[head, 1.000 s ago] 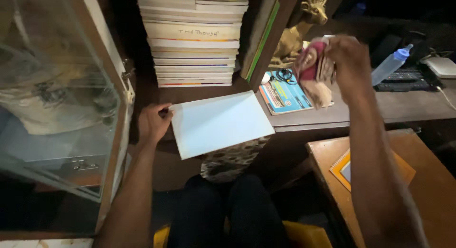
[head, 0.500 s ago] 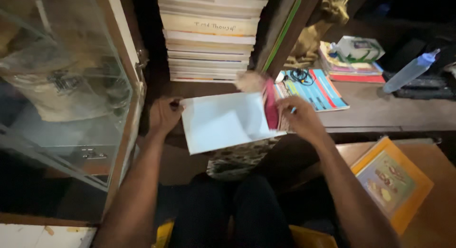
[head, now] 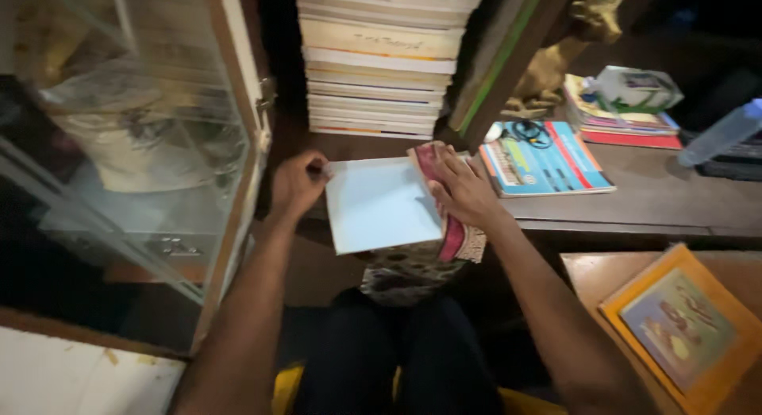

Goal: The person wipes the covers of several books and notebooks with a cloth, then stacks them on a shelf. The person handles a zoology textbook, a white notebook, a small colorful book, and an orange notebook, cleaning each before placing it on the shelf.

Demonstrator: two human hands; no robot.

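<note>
Head view: left hand [head: 295,185] pinches a pale blue sheet [head: 379,204]; right hand [head: 464,191], fingers spread, presses a red cloth [head: 454,236] flat beside the bookshelf stack [head: 381,61].

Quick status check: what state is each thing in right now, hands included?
Left hand: pinching white sheet's left edge.
Right hand: pressing red cloth flat.
White sheet: flat, overhanging shelf edge.
Red cloth: at sheet's right edge, partly hanging.
Glass cabinet door: open.
Book stack: lying flat.
</note>
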